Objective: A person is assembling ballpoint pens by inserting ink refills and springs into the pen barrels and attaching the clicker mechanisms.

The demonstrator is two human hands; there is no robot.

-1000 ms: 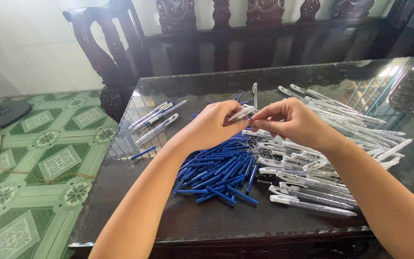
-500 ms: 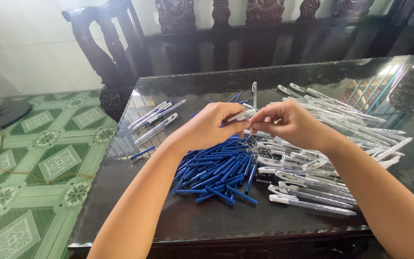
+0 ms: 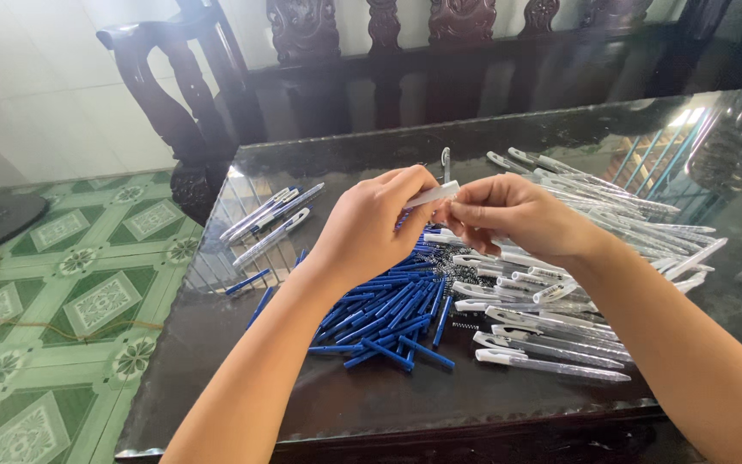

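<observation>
Left hand and right hand meeting above the glass table, fingers of both pinched on one white pen barrel (held level), blue refills heaped beneath, clear pen bodies just right, finished pens well left.

pens on dark glass table

I see both hands meeting above the middle of the table, my left hand just left of my right hand, a pen part pinched between them. Under them lies a heap of refills, with a spread of pen barrels to its right. A few assembled pens lie apart on the left; a carved bench stands behind the table
</observation>
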